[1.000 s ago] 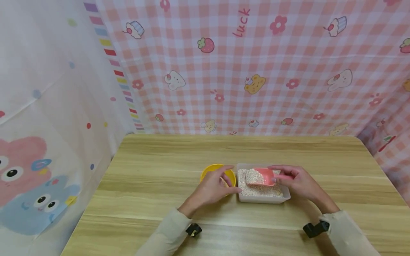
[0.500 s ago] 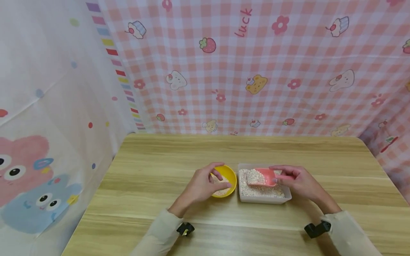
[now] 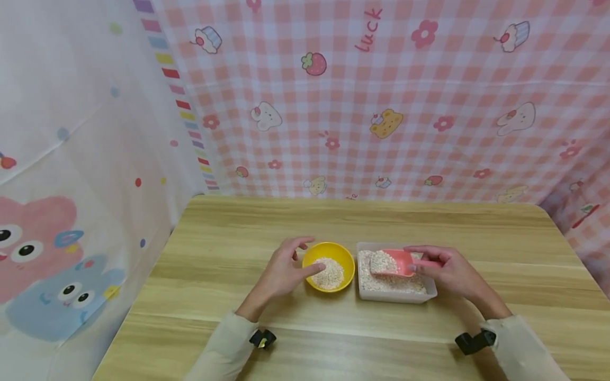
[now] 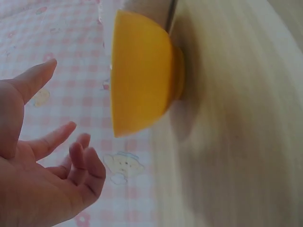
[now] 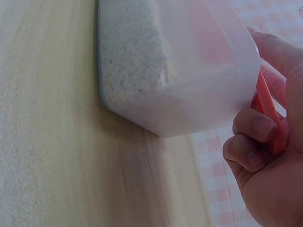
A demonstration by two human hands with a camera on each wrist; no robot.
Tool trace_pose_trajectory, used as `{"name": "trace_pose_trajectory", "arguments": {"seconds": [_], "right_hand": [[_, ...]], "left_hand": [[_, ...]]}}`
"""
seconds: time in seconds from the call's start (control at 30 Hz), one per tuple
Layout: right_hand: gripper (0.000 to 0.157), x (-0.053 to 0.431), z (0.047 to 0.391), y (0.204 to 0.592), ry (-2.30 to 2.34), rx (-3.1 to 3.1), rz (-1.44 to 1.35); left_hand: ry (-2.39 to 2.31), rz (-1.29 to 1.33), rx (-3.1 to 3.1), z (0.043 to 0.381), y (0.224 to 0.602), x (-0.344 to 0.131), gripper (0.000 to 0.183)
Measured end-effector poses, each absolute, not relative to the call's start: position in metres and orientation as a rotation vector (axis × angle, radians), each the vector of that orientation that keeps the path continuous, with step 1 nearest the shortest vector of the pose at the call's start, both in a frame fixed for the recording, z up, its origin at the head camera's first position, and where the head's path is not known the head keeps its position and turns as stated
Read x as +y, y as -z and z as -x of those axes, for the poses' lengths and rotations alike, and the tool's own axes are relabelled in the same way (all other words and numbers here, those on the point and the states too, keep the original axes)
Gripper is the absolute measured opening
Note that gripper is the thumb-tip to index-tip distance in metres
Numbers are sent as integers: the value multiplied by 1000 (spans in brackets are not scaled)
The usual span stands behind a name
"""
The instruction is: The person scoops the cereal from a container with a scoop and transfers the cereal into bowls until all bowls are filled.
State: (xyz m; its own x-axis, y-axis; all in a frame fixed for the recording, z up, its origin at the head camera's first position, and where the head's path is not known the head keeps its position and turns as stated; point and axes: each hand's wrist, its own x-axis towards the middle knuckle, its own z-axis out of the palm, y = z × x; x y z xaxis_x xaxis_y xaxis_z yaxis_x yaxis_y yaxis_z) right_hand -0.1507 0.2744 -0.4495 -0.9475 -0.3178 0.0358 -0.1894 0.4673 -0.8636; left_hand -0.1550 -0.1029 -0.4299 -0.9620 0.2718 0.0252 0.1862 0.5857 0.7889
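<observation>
The right hand (image 3: 450, 269) grips a pink scoop (image 3: 404, 261) lengthwise in the translucent box (image 3: 396, 297), mouth pointing left, holding flakes (image 3: 382, 261); the left hand (image 3: 282, 270), fingers apart, hovers by the round yellow bowl (image 3: 339, 254) left of the box.

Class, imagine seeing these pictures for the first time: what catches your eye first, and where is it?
The round, bright yellow bowl of pale flakes probably stands out first, on the wooden table beside the left hand. Just right of it, the right hand holds a pink plastic scoop, loaded with flakes, inside a translucent rectangular tub. Behind hangs a pink-and-white checked cloth.
</observation>
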Motion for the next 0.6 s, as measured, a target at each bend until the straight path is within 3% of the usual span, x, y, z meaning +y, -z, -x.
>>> {"name": "trace_pose_trajectory", "arguments": {"seconds": [0.6], "right_hand": [[37,275,151,450,1497,2594,475]], "left_hand": [[-1259,-420,2448,159,451,-113,108]]}}
